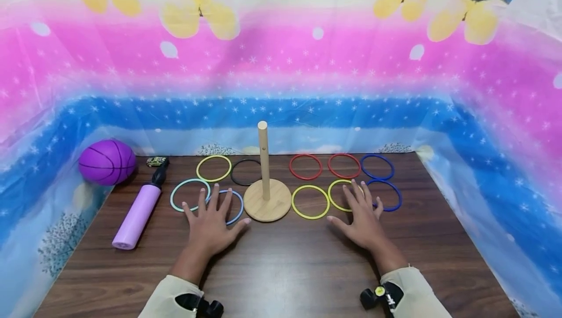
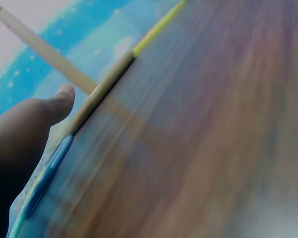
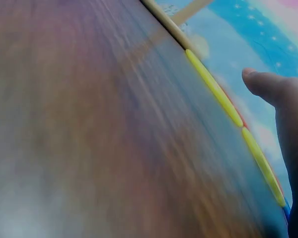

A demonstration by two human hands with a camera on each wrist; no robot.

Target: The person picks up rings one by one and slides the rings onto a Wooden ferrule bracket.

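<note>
My left hand (image 1: 210, 228) is spread with straight fingers over the light blue ring (image 1: 240, 206), its fingertips near the mint ring (image 1: 172, 196); whether it touches them I cannot tell. With fingers fanned out, my right hand (image 1: 364, 220) covers part of a yellow ring (image 1: 331, 196) and comes near a blue ring (image 1: 400, 198). Between the hands stands an upright wooden peg (image 1: 265, 162) on a round base (image 1: 268, 213). Another yellow ring (image 1: 293, 206) lies just right of that base. In the left wrist view the thumb (image 2: 64, 101) points toward the base; the right thumb (image 3: 260, 82) also shows.
Along the back lie a yellow ring (image 1: 197, 167), a black ring (image 1: 232, 174), two red rings (image 1: 290, 167) and another blue ring (image 1: 392, 167). At left are a purple ball (image 1: 107, 162), a pink hand pump (image 1: 137, 215) and a small toy car (image 1: 155, 161). Printed cloth surrounds the table.
</note>
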